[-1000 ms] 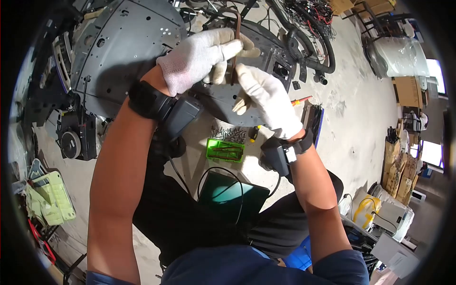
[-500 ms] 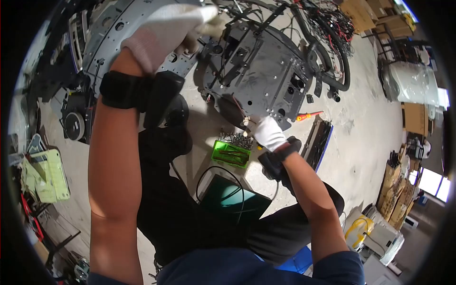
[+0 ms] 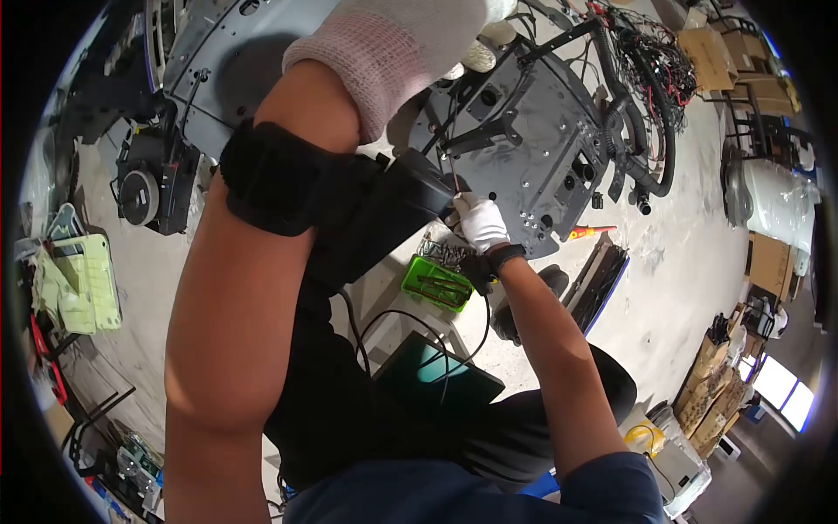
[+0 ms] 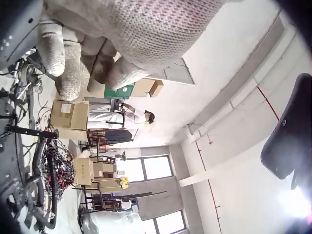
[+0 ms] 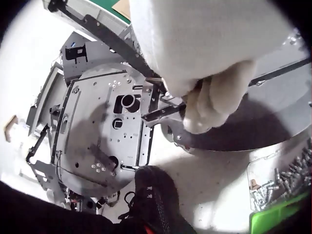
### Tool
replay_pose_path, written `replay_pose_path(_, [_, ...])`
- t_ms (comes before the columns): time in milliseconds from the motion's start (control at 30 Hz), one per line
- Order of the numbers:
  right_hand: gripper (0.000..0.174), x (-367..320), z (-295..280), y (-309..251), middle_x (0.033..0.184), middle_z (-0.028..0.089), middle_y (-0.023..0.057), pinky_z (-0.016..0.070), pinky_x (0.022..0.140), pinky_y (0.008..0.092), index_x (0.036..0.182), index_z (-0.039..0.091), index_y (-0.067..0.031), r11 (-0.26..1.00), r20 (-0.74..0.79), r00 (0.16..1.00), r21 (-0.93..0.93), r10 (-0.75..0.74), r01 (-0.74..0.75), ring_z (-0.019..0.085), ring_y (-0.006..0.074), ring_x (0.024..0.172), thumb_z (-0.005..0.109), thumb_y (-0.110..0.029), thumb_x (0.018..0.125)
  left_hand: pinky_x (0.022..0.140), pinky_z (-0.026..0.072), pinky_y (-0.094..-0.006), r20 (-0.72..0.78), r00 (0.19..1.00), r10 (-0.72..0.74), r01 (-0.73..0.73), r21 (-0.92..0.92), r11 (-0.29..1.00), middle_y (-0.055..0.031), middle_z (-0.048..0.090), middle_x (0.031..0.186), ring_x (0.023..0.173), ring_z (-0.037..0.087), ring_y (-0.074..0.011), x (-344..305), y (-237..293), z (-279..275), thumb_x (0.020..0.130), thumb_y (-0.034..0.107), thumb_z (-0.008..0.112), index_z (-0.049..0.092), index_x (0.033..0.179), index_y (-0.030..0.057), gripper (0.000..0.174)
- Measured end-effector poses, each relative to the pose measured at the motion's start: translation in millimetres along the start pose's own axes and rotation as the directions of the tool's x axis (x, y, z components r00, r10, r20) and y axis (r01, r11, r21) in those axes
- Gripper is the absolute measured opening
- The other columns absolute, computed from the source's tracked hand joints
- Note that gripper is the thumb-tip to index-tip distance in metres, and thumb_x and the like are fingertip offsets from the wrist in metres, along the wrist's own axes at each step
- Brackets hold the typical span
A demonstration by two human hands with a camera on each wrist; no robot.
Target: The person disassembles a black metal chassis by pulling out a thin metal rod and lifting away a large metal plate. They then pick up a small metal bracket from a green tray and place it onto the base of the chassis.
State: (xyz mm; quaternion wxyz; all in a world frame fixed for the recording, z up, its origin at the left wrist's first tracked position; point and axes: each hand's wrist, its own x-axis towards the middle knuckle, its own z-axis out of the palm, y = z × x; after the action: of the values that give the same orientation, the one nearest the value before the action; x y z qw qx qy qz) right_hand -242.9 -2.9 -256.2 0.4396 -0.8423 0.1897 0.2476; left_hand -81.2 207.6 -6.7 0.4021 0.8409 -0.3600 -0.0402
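In the head view my gloved left hand (image 3: 397,57) is raised at the top, partly cut off by the frame edge. The left wrist view shows that hand (image 4: 141,36) with its fingers loosely bent and nothing visible in them. Lower down, my gloved right hand (image 3: 480,223) pinches a thin brownish rod (image 3: 453,175) near the front edge of a dark metal plate assembly (image 3: 546,153). From the right wrist, my hand (image 5: 209,58) has curled fingers beside a black bracket (image 5: 163,111); the rod is hidden there.
A green tray (image 3: 408,279) of brown tools lies close to my right wrist, with loose bolts (image 3: 443,253) behind it. An orange-handled tool (image 3: 590,231) lies right of the plate. Black hoses (image 3: 620,122) and tangled wires (image 3: 668,65) are farther back. My shoe shows (image 5: 155,192).
My hands have moved apart: the right has come down toward the plate's front edge with the rod, while the left has let go, swung left, then moved back right. The head view has shifted.
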Motion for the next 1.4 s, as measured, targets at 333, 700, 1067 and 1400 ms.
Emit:
replay_pose_path(333, [0.024,-7,9,-22,0.069,0.068,0.0100,0.0489,0.052,0.0291,0.093,0.064,-0.0006,0.996,-0.061,0.995,0.022,0.084,-0.083,0.063,0.0158,0.054,0.049,-0.020,0.092,0.060,0.0505,-0.0215,0.048,0.984,-0.172,0.176,-0.441,0.880,-0.0056,0.065,0.094,0.074,0.063,-0.0109,-6,14,-9,0.090,0.013,0.054,0.055,0.119,0.0012,0.031])
replay_pose_path(700, [0.029,14,64,9,0.065,0.065,0.0104,0.0472,0.048,0.0301,0.101,0.061,0.0007,0.965,-0.140,0.986,0.229,-0.093,0.123,0.061,0.0163,0.049,0.047,-0.023,0.093,0.063,0.0505,-0.0317,0.228,0.865,-0.447,0.379,-0.881,0.283,-0.0033,0.063,0.089,0.068,0.058,-0.0116,-5,7,-5,0.094,0.025,0.052,0.058,0.114,0.0088,0.027])
replay_pose_path(1067, [0.028,16,78,-16,0.066,0.065,0.0108,0.0473,0.047,0.0288,0.098,0.061,-0.0002,0.853,-0.021,0.980,0.496,0.199,-0.163,0.061,0.0164,0.050,0.044,-0.023,0.094,0.059,0.0515,-0.0242,-0.278,0.879,0.388,-0.285,0.347,0.894,-0.0059,0.064,0.090,0.071,0.063,-0.0152,-7,-13,1,0.094,0.015,0.052,0.058,0.111,0.0029,0.022])
replay_pose_path(1400, [0.032,15,68,-11,0.066,0.065,0.0104,0.0480,0.048,0.0280,0.102,0.061,0.0005,0.919,0.003,0.986,0.361,0.167,-0.157,0.061,0.0167,0.051,0.043,-0.025,0.095,0.062,0.0531,-0.0258,-0.048,0.959,-0.280,0.054,-0.936,0.348,-0.0108,0.065,0.091,0.073,0.065,-0.0185,-3,-11,4,0.090,0.011,0.056,0.059,0.108,-0.0002,0.021])
